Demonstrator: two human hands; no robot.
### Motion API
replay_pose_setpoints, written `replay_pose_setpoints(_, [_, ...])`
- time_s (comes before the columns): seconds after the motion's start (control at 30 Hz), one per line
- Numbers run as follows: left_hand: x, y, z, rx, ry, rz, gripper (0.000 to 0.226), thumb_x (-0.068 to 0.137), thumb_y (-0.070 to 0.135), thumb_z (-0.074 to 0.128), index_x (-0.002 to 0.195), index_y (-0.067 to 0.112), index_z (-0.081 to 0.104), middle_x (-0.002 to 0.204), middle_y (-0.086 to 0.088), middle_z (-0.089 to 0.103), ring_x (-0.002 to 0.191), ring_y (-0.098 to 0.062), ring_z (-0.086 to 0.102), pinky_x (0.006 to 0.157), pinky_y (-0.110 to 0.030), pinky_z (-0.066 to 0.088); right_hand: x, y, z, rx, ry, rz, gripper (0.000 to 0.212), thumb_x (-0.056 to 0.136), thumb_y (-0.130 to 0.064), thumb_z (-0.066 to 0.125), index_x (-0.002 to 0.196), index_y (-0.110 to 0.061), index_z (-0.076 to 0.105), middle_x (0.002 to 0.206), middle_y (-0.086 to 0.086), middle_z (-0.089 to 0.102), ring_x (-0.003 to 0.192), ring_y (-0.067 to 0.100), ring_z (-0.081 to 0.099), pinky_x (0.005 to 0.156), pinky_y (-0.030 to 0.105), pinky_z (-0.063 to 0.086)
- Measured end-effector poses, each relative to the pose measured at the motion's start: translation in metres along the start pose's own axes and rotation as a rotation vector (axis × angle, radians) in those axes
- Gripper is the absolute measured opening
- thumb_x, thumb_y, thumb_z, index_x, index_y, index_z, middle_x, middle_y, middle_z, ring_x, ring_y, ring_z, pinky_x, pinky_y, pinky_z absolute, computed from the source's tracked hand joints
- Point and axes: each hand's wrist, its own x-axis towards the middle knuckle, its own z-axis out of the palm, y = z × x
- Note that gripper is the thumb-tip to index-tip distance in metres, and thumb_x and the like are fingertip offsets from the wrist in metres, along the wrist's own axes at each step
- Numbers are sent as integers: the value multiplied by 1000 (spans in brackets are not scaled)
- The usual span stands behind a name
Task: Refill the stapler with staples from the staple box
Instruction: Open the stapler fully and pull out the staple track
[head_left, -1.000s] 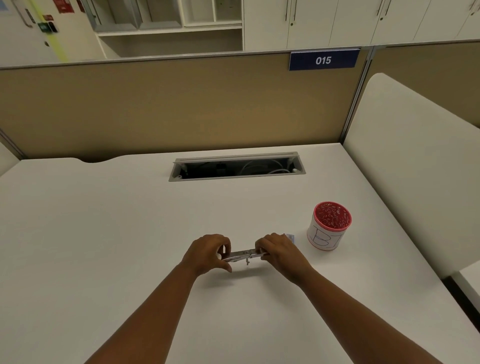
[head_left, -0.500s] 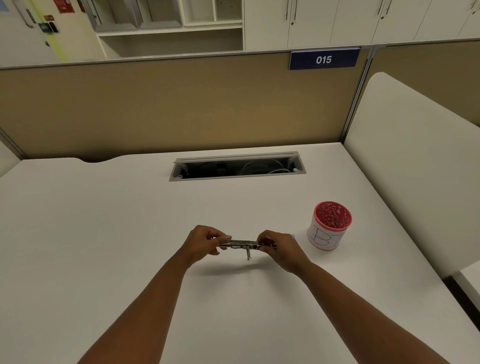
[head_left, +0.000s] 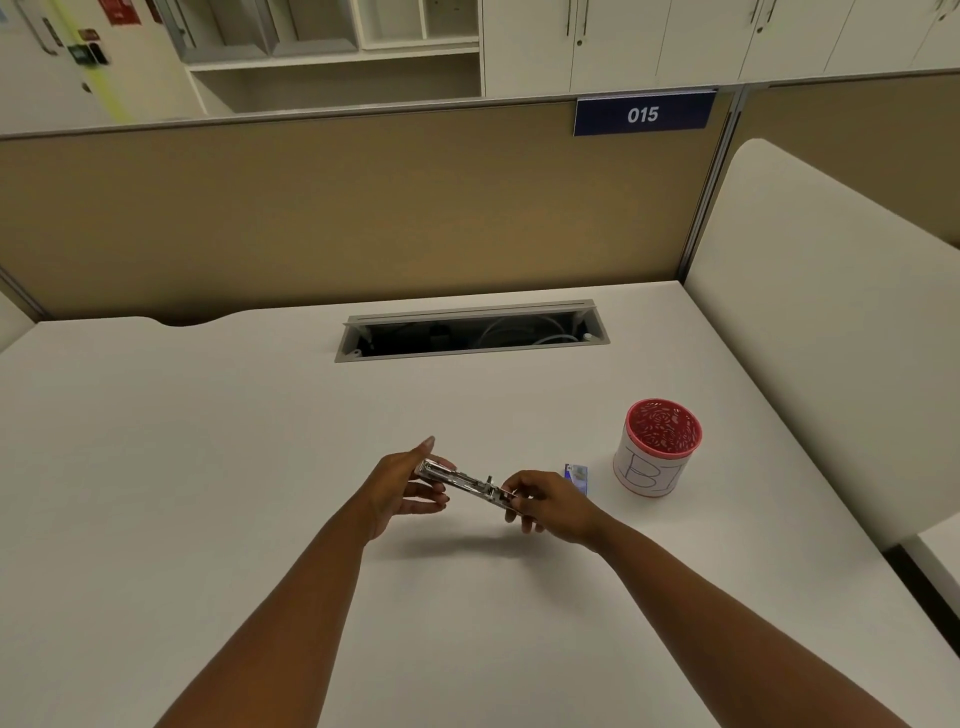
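**A:** Left to right, what is at risk here?

**B:** Left hand (head_left: 402, 488): fingers (head_left: 425, 503) spread apart, only the upper ones touching the far end of the stapler (head_left: 465, 482); it steadies more than it holds. Stapler: one metal unit, held clear above the desk (head_left: 208, 441), tilted down toward the right; whether its magazine is open cannot be told at this size. Right hand (head_left: 548, 504): fingers closed on the stapler's near end, carrying most of the weight; should this pinch slip, the stapler probably drops onto the desk. A sprung part could also snap back on a fingertip, judging by the loose left-hand support.

**A:** And farther right?

**B:** Staple box (head_left: 576, 475): one small blue-and-white box, lying on the desk just beyond the right hand, untouched; staples appear not yet taken, so loading seems still ahead. A loose strip could break or scatter if pushed in crooked. Cup (head_left: 657, 449): one, red-rimmed with a white wrap, standing upright just right of the box; a reach for the box might knock it.

**A:** The count?

**B:** Two hands; one stapler; one staple box; one cup; one cable hatch (head_left: 470, 332), set in the desk well behind them.
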Motion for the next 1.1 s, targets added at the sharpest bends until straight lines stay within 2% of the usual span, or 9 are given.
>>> replay_pose_setpoints(0.2, [-1, 1, 1, -105, 5, -8, 54, 94, 44, 36, 76, 8, 72, 62, -10, 65, 56, -20, 67, 58, -31, 61, 0, -2, 2, 55, -36, 28, 17, 92, -5, 43, 90, -17, 55, 77, 1, 64, 58, 12, 54, 54, 21, 40])
replay_pose_setpoints(0.4, [0, -1, 1, -107, -50, 40, 37, 93, 33, 46, 80, 11, 73, 63, -5, 63, 58, -17, 67, 62, -31, 61, -1, -2, 2, 76, -51, 43, 16, 93, -4, 42, 98, -10, 56, 93, 13, 66, 67, 14, 59, 49, 12, 40])
replay_pose_setpoints(0.5, [0, -1, 4, -55, -77, 143, 19, 89, 21, 55, 86, 15, 73, 69, -3, 62, 64, -14, 68, 66, -29, 61, -1, 0, 3, 78, -44, 23, 19, 93, -2, 40, 105, -2, 55, 105, 20, 68, 82, 21, 64, 69, 24, 47])
replay_pose_setpoints(0.67, [-1, 4, 10, 4, -113, 241, 14, 82, 12, 64, 87, 21, 73, 75, 5, 75, 73, -9, 70, 64, -23, 58, -3, 2, 4, 82, -28, 2, 20, 92, 1, 42, 107, -3, 54, 110, 20, 67, 104, 23, 63, 77, 22, 46])
replay_pose_setpoints(0.8, [-2, 6, 16, 7, -102, 278, 15, 83, 10, 63, 86, 21, 73, 78, 4, 75, 74, -9, 70, 62, -22, 57, -2, 1, 5, 66, -5, -9, 16, 91, 0, 46, 96, -13, 53, 108, 19, 69, 94, 19, 61, 74, 32, 46])
replay_pose_setpoints(0.87, [-1, 6, 21, 1, -48, 304, 17, 85, 6, 59, 84, 18, 71, 80, -1, 73, 72, -10, 70, 60, -22, 58, -1, 1, 7, 60, 14, -4, 16, 91, -1, 48, 95, -15, 54, 107, 19, 69, 96, 20, 63, 78, 38, 49])
replay_pose_setpoints(0.97, [-1, 5, 29, 3, 43, 332, 21, 86, 1, 55, 79, 17, 68, 82, -6, 68, 68, -9, 69, 58, -20, 58, -1, 2, 9, 40, 35, -12, 15, 90, -2, 49, 96, -14, 56, 105, 18, 70, 97, 21, 66, 78, 33, 52])
replay_pose_setpoints(1.1, [0, 3, 31, -9, 52, 345, 23, 84, -4, 57, 86, 17, 65, 90, -6, 62, 77, -13, 66, 59, -19, 58, 0, 1, 13, 25, 85, -15, 25, 87, -1, 51, 82, -25, 55, 99, 17, 72, 85, 17, 66, 69, 30, 50])
